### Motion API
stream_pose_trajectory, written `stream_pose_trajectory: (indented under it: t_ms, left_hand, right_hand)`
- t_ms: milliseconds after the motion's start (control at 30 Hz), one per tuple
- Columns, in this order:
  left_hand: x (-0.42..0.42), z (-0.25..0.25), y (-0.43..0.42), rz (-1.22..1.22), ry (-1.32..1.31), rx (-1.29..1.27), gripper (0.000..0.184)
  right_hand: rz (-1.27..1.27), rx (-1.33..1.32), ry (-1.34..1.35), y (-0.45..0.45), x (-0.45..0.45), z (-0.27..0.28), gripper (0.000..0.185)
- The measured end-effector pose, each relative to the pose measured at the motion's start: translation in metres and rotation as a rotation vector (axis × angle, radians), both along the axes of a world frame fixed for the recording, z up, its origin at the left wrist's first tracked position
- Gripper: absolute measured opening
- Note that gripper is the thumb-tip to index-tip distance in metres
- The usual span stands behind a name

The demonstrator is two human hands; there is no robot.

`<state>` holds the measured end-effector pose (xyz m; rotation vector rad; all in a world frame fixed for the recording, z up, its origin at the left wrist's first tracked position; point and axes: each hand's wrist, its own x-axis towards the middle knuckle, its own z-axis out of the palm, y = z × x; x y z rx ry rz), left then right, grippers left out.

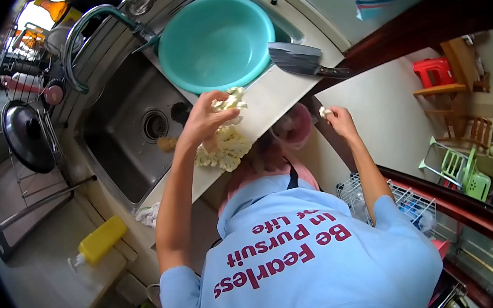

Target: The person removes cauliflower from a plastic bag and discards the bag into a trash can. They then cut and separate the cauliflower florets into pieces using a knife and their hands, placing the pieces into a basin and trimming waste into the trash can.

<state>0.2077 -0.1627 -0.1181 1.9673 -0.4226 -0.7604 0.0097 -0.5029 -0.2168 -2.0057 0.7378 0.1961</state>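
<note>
My left hand (202, 121) is closed around a piece of cauliflower (232, 100) at the counter's edge, just below the turquoise basin (211, 43). More cauliflower florets (225, 149) lie on the counter under that hand, beside the sink. Off to the right, beyond the counter edge, my right hand (343, 122) pinches a small whitish cauliflower bit (325, 112). A cleaver (296, 58) rests on the counter right of the basin, its dark handle pointing right.
A steel sink (105, 127) with a tap (70, 52) sits at left. A pink bin (293, 126) with a plastic bag stands below the counter edge. At far left are a black lid (29, 136) on a rack and a yellow bottle (104, 238).
</note>
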Motion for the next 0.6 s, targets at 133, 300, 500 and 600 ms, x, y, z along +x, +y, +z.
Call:
stream_pose_trajectory:
  t_ms: [133,300,500,600]
  left_hand:
    - [-0.001,-0.018,-0.048,-0.247,-0.359,0.377,0.056]
    - [-0.014,-0.015,-0.06,-0.315,-0.425,0.479,0.074]
    - [-0.017,-0.014,-0.052,-0.114,-0.587,0.199,0.073]
    - [-0.016,0.017,-0.056,0.065,-0.467,-0.132,0.067]
  right_hand:
    - [0.022,0.566,-0.175,0.037,0.043,0.095,0.024]
    - [0.19,0.892,-0.192,0.051,0.089,0.113,0.027]
    - [0.177,1.148,-0.162,0.066,0.13,0.12,0.034]
    - [0.262,1.412,-0.104,0.07,0.144,0.106,0.024]
